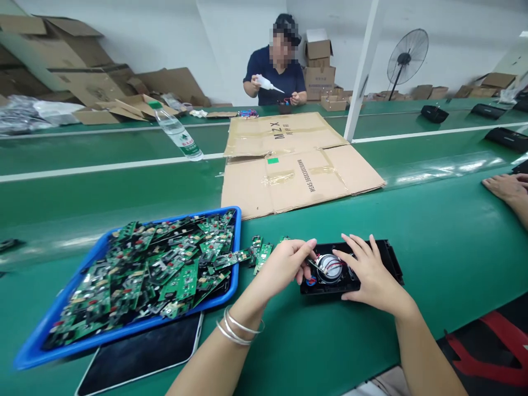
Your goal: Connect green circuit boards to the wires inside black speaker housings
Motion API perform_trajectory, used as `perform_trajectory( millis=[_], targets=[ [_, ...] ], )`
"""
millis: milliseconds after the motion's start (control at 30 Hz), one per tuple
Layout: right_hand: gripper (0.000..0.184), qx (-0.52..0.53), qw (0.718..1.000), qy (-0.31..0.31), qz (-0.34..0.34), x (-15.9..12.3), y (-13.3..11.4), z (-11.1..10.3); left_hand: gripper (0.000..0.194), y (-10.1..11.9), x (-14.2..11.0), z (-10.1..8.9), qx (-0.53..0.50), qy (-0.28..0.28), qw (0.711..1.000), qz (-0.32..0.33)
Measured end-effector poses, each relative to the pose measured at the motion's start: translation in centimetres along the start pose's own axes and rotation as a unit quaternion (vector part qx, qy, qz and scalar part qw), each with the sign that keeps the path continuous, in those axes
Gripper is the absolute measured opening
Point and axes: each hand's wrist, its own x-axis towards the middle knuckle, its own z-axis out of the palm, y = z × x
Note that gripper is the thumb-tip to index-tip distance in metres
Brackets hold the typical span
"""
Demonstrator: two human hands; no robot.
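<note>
In the head view, a black speaker housing (358, 279) lies on the green bench in front of me, its inside facing up. A round silver speaker driver (330, 268) sits in it, with thin wires and a small blue part (311, 281) at the left end. My left hand (291, 261) pinches a small circuit board (317, 268) edge-on over that end; fingers partly hide it. My right hand (371, 275) spans the housing, fingers spread over the far side and thumb at the near edge, holding it.
To the left, a blue tray (238, 258) is heaped with green circuit boards; several loose boards (264, 256) lie beside it. A tablet (144, 352) is partly under the tray. Beyond are flattened cardboard (289, 187), a water bottle (177, 132) and a seated person (276, 77). Another person's hand (509, 190) is at right.
</note>
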Motion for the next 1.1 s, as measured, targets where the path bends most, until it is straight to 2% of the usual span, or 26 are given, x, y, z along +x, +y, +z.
perform_trajectory(
  millis=[100,267,333,467,533,600,667,733,800,900,967,1033,1100],
  targets=[
    [0.078,0.001,1.000,0.011,0.009,0.1,-0.1,0.0,0.023,0.0,-0.1,-0.1,-0.056,-0.046,0.997,0.007],
    [0.071,-0.001,1.000,0.006,0.001,0.2,0.2,-0.1,0.032,-0.3,0.0,0.1,-0.030,-0.012,0.999,0.004],
    [0.070,-0.004,1.000,0.002,-0.003,0.3,0.2,-0.2,0.034,-0.3,0.0,0.2,-0.014,-0.015,1.000,0.004],
    [0.072,-0.009,1.000,-0.018,-0.008,0.2,0.2,-0.3,0.031,-0.4,0.0,0.2,-0.009,-0.024,1.000,0.007],
    [0.070,-0.020,1.000,-0.014,-0.001,0.1,1.1,-0.3,0.028,-0.6,0.0,-0.1,-0.011,-0.017,1.000,0.016],
    [0.066,-0.048,0.998,0.010,0.029,-0.1,3.3,-0.4,0.027,-0.9,-0.1,-0.9,0.020,0.012,0.999,0.036],
    [0.063,-0.090,0.991,0.045,0.088,-0.3,6.6,-0.8,0.026,-1.3,0.0,-2.1,0.124,0.065,0.989,0.054],
    [0.060,-0.140,0.973,0.068,0.170,-0.6,10.9,-1.6,0.022,-1.8,0.1,-3.3,0.263,0.120,0.956,0.047],
    [0.062,-0.174,0.942,0.089,0.274,-1.1,15.2,-2.8,0.020,-2.3,0.5,-4.2,0.353,0.150,0.923,0.019],
    [0.065,-0.153,0.901,0.101,0.393,-2.3,20.9,-4.9,0.024,-3.2,1.5,-4.3,0.392,0.155,0.907,-0.010],
    [0.075,-0.120,0.865,0.109,0.476,-3.1,23.8,-6.1,0.028,-3.9,2.2,-3.9,0.415,0.153,0.896,-0.022],
    [0.082,-0.095,0.834,0.125,0.529,-3.7,25.7,-6.6,0.032,-4.6,2.8,-3.5,0.436,0.156,0.886,-0.034],
    [0.085,-0.083,0.820,0.136,0.549,-4.0,26.6,-6.4,0.034,-5.1,3.2,-3.3,0.451,0.159,0.877,-0.048]
  ],
)
